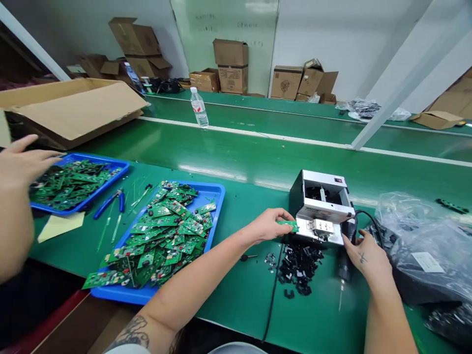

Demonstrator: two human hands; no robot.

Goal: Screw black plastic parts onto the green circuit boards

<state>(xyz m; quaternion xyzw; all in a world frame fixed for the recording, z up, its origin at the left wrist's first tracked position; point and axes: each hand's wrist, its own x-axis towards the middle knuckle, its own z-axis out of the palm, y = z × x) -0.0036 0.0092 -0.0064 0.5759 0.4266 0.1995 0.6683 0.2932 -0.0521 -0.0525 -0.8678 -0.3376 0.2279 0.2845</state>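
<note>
The left hand [267, 226] pinches a green circuit board [287, 225] at the edge of a benchtop machine [320, 206]. The right hand [365, 258] lies spread beside it, partly hiding a black power tool [344, 265]. A blue tray [121, 295] overflows with boards. A clear plastic bag [416, 216] holds dark, indistinct parts. Farther left, a co-worker's hand [22, 167], cut off by the frame, reaches over a second blue tray [125, 169] of boards.

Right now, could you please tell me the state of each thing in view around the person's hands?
Left hand: shut on a green circuit board.
Right hand: open, fingers at the corner of the silver benchtop machine.
Nearer blue tray: heaped with circuit boards.
Black pieces: loose pile on the bench.
Water bottle: upright, capped.
</note>
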